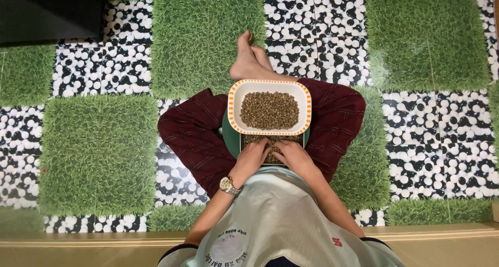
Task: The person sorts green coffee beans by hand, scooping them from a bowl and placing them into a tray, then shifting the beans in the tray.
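A white rectangular dish with an orange striped rim (233, 107) rests on my crossed legs and is filled with small brown-green beans (269, 110). Under its near edge lies a second container of the same beans (270, 140), set on a round green plate (231, 142). My left hand (252, 155), with a metal wristwatch (228, 186) on the wrist, and my right hand (294, 157) both rest in the near pile of beans, fingers curled into them. Whether any beans are pinched between the fingers is hidden.
I sit cross-legged in dark red checked trousers (189, 134), one bare foot (245, 59) stretched forward. The floor is a mat of green grass squares (99, 152) and black-and-white pebble squares (436, 142). A beige ledge (93, 242) runs along the bottom, a dark object (47, 12) sits top left.
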